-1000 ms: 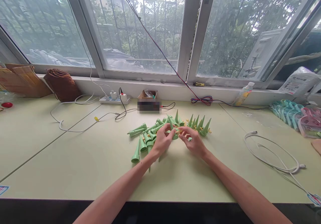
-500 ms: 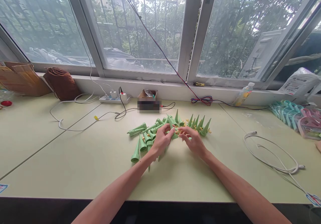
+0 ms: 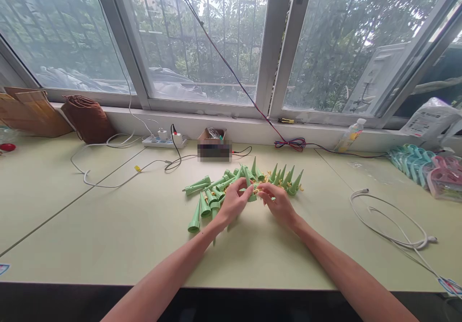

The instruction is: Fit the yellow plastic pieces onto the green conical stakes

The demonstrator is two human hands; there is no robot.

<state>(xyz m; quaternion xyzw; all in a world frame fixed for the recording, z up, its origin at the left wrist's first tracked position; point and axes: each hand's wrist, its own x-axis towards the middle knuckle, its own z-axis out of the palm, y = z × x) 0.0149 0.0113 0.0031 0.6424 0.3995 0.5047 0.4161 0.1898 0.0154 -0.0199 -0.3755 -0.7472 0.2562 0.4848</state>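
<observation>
My left hand [image 3: 234, 202] is closed round a green cone-shaped plastic watering spike [image 3: 252, 198], held point up above the table. Thumb and forefinger of my right hand [image 3: 277, 205] pinch a small yellow valve [image 3: 256, 191] at the spike's side; the fingers partly hide it. Left of and behind my left hand lies a loose pile of green spikes [image 3: 205, 208], some with yellow parts showing. Beyond my right hand, several spikes [image 3: 295, 183] stand upright in a cluster with yellow valves on them.
Behind the spikes are a small open box [image 3: 214, 144], a power strip [image 3: 164, 142] and a bundled cable [image 3: 290, 143]. A white cable [image 3: 355, 216] lies coiled at right. Farther right are plastic hangers [image 3: 411, 161] and a bottle [image 3: 350, 135]. The table's front edge [image 3: 267, 289] runs under my forearms.
Both hands stay almost in place, with the spike still in my left hand. My right fingertips have shifted slightly at the yellow valve. The whole view has moved a few pixels.
</observation>
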